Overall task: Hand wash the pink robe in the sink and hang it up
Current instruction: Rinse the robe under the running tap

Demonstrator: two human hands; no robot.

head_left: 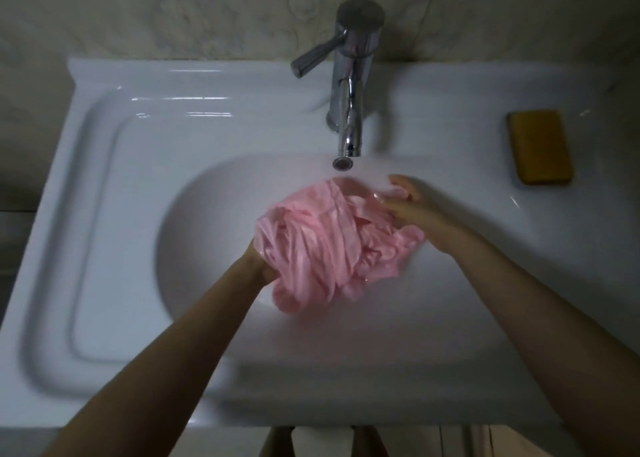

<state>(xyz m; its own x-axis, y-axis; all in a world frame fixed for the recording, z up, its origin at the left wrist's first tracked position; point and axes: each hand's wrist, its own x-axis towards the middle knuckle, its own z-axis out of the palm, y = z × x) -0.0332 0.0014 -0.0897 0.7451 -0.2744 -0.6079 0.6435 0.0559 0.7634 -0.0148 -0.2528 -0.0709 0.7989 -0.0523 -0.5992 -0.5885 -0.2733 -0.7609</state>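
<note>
Dim bathroom, glossy white ceramic sink [138, 145]: the crumpled pink fabric robe [322, 245] sits bunched in the basin, just below the chrome metal tap [349, 110].
Head view: the left hand [258, 261] grips the bunch on the side away from the tap, fingers buried in folds. The right hand [408, 204], just right of the spout, curls its fingers round an edge, likely keeping the cloth gathered for scrubbing. Both forearms angle inward.

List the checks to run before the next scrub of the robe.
1. Is the robe inside the sink: ok, bunched in the basin.
2. Does the left hand grip its lower left: ok.
3. Does the right hand hold its upper right, below the faucet: ok.
4. Is water running: cannot tell, blurred.
5. Is the yellow bar on the right ledge, untouched: ok.
</note>
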